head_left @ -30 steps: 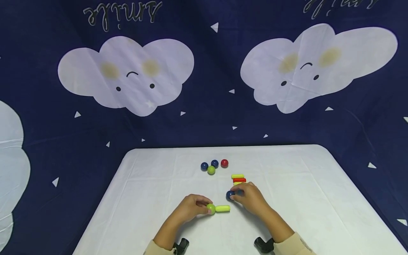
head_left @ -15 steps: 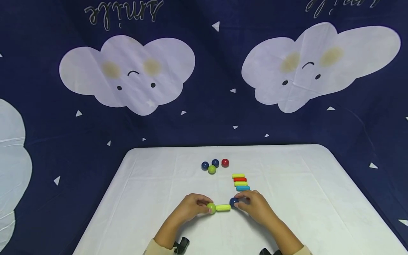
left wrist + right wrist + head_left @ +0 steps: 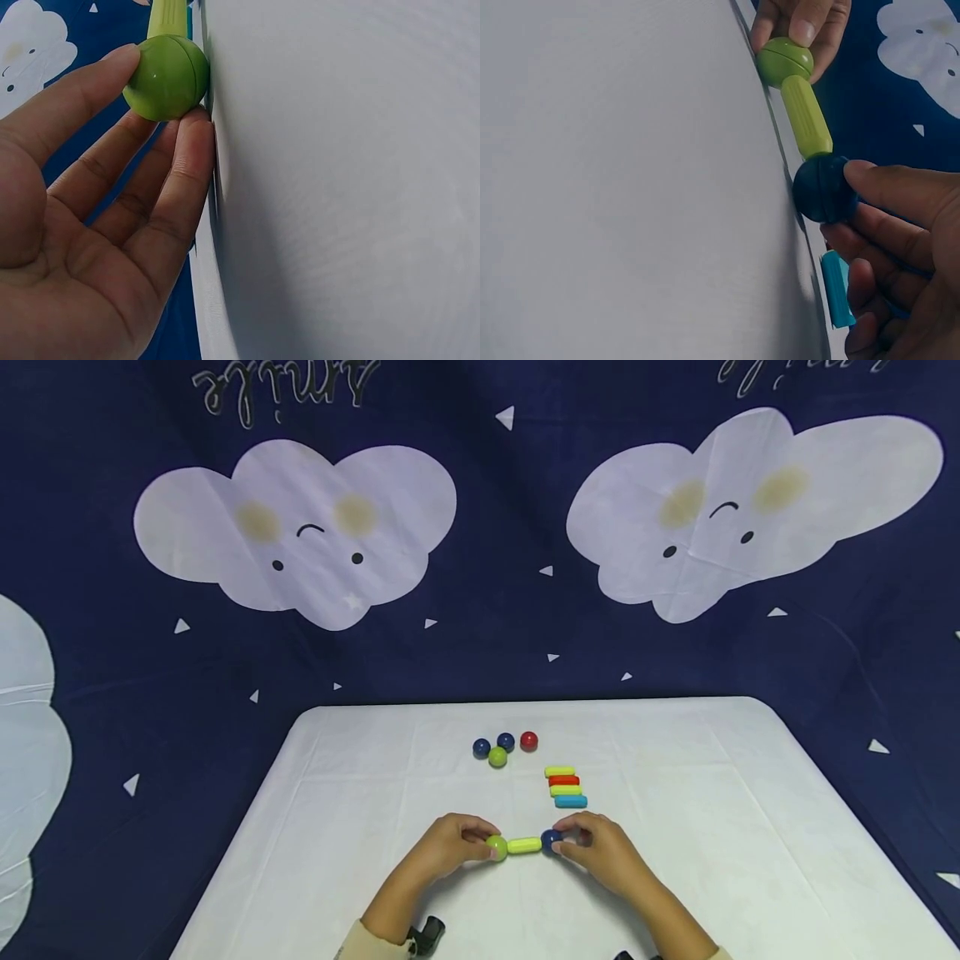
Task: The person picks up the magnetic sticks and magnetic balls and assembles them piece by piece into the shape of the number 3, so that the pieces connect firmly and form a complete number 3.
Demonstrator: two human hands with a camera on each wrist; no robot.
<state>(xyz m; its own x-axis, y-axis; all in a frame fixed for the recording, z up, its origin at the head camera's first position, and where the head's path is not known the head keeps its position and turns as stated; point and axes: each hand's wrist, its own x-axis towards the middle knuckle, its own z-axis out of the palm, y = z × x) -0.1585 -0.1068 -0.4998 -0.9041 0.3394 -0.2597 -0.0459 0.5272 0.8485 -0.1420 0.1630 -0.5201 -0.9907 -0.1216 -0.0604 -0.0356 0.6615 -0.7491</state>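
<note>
The left hand (image 3: 450,847) pinches a green ball (image 3: 166,79) and the right hand (image 3: 604,852) a dark blue ball (image 3: 821,189), thumbs and fingers parted just enough, maybe to hold the yellow-green stick (image 3: 524,845) straight between both hands. Past the right hand, four more sticks (image 3: 564,781) lie together on the counter (image 3: 352,818).
</note>
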